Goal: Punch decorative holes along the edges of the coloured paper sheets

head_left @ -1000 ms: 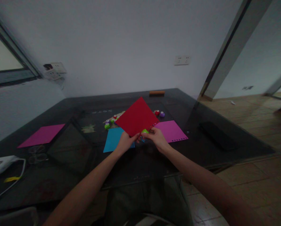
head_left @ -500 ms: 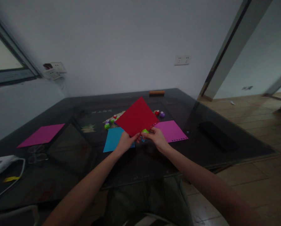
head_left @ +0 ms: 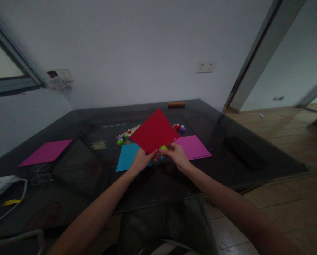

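You hold the red sheet (head_left: 155,131) up in front of you, above the dark table (head_left: 169,184), with one corner turned toward your body. Your left hand (head_left: 142,158) pinches this sheet near its lower corner, the thumb lying on top. Your right hand (head_left: 177,153) has thumb and fingers closed around a small green piece (head_left: 163,147), which sits at the lower right edge of the red sheet; whether the fingers press it hard, I cannot tell. Small holes seem to run along this same edge. To work well here, let the left pinch stay firm but gentle, so that the sheet does not bend, and line the green piece squarely with the edge before you squeeze. Left of the red sheet, and partly under your left hand, lies a blue sheet (head_left: 125,161); to its right, a pink sheet (head_left: 194,147).
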A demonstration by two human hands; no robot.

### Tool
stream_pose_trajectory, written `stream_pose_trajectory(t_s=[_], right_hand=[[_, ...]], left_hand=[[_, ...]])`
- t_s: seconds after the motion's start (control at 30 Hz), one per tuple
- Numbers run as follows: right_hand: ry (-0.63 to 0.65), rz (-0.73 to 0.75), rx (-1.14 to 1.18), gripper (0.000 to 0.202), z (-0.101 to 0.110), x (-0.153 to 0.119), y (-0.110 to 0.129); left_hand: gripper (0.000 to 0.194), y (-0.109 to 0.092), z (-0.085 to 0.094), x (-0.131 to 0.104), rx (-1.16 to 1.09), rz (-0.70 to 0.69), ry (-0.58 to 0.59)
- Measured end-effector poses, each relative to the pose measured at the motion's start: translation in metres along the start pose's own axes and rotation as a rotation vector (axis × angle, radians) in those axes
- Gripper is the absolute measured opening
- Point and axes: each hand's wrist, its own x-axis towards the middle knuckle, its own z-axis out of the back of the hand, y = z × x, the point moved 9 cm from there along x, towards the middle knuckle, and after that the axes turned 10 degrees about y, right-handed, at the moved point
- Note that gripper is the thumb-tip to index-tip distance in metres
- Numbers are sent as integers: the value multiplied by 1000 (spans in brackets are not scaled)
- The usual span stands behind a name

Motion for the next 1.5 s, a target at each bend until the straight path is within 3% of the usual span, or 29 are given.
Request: stream_pose_trajectory(t_s=[0.87,1.5], right_hand=[[-28,13,-7,36,4,2,-2],[-12,41,-22,36,1,-1,4]], left_hand=[[20,-6,-1,-1,-50,5,-1],[29,-2,-2,-3,5,22,-14]])
